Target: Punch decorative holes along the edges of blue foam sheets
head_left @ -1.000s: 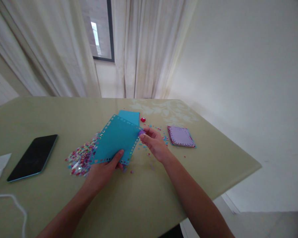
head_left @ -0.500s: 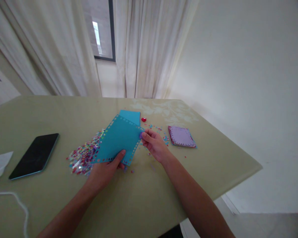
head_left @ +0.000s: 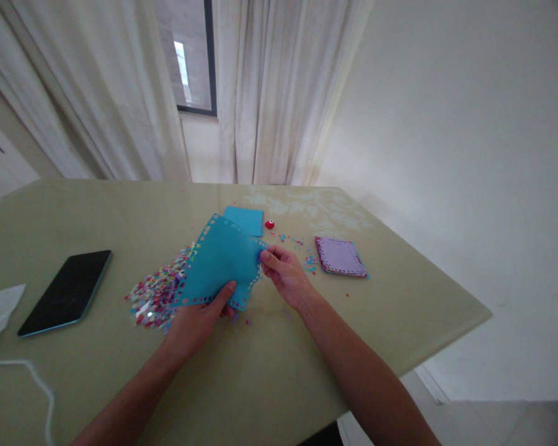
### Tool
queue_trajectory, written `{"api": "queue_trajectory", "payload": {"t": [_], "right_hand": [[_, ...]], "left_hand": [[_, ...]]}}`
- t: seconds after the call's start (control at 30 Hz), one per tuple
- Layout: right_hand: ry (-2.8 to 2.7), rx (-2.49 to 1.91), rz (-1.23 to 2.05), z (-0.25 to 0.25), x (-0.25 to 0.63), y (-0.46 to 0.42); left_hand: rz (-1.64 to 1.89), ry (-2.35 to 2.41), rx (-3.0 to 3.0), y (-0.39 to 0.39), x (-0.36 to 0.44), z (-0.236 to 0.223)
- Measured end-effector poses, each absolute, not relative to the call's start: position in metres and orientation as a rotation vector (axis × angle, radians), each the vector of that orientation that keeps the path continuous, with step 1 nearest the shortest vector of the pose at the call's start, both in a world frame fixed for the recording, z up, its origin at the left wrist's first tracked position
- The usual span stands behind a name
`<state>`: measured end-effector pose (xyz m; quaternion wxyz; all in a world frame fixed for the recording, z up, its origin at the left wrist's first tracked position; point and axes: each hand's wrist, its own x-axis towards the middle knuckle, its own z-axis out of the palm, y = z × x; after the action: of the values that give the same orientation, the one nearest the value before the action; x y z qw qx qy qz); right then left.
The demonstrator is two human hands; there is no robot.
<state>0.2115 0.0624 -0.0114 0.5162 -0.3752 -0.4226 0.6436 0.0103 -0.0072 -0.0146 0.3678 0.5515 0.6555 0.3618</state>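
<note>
A blue sheet of paper (head_left: pixel 221 260), with rows of punched holes along its edges, is tilted above the table. My left hand (head_left: pixel 202 316) grips its lower edge, thumb on top. At the sheet's right corner, my right hand (head_left: pixel 286 272) pinches a small purple hole punch (head_left: pixel 261 255), mostly hidden by fingers and paper. The paper bends slightly near that corner. Behind it lies a plain blue paper stack (head_left: pixel 245 220), partly covered by the held sheet. Close to that stack sits a small red punch (head_left: pixel 270 224) with a white eye-like spot.
Colourful paper confetti (head_left: pixel 155 297) is heaped left of the sheet, with loose bits (head_left: pixel 309 263) scattered to the right. A stack of punched purple paper (head_left: pixel 341 256) lies farther right. On the left are a black tablet (head_left: pixel 67 291), white paper (head_left: pixel 0 310) and a white cable (head_left: pixel 46 390).
My right hand and the purple punch have shifted slightly left along the sheet's corner. The sheet now bends there, its top tip a little farther left.
</note>
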Motion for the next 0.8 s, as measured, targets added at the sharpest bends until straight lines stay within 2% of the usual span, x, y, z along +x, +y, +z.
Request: {"api": "queue_trajectory", "payload": {"t": [0.23,0.5,0.8], "right_hand": [[-0.945,-0.844,1.435,-0.008,0.224,0.07],[-1.93,-1.208,0.924,-0.01,0.233,0.063],[-2.333,-1.267,0.787,-0.014,0.222,0.05]], "left_hand": [[1.062,1.688,1.377,-0.007,0.008,-0.003],[1.058,1.758,1.344,-0.007,0.007,0.007],[0.976,1.939,1.206,-0.008,0.0,0.011]]}}
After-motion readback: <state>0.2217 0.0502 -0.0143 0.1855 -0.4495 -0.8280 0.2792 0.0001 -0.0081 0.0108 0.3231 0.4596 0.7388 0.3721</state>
